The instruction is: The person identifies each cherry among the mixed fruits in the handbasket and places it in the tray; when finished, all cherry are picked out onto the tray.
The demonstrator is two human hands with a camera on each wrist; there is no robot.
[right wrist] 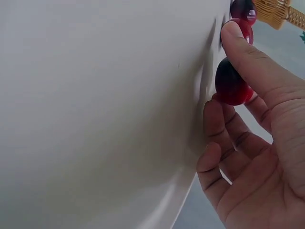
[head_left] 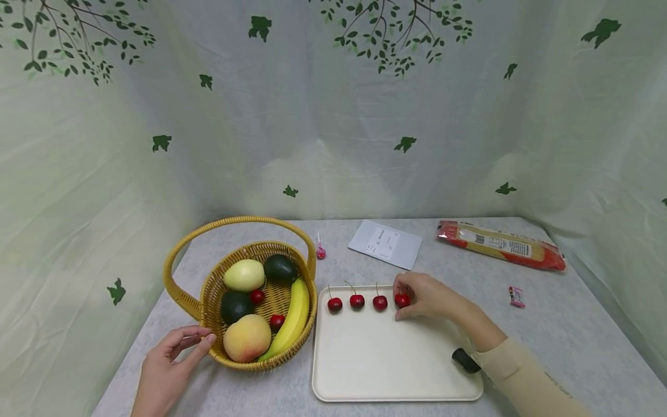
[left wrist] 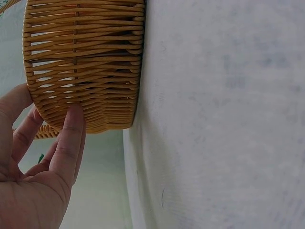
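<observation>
My left hand (head_left: 169,365) holds the near left rim of a wicker basket (head_left: 278,296), thumb at the rim and fingers against the outer wall in the left wrist view. Inside lie a banana (head_left: 298,310), a peach (head_left: 247,337), a pale yellow-green fruit (head_left: 244,275), dark green fruits (head_left: 280,269) and small red fruits (head_left: 257,296). Over the far right part of a cream tray (head_left: 391,359), my right hand (head_left: 429,295) pinches a red cherry (head_left: 402,300) between thumb and fingers. To its left, three stemmed cherries (head_left: 380,302) sit in a row along the tray's far edge.
Behind the tray lie a lollipop (head_left: 321,253), a grey packet with a white label (head_left: 385,243) and a red-and-yellow long package (head_left: 500,244). A small pink wrapped candy (head_left: 517,297) is off to the right. The basket's tall handle (head_left: 250,219) arches over its far side.
</observation>
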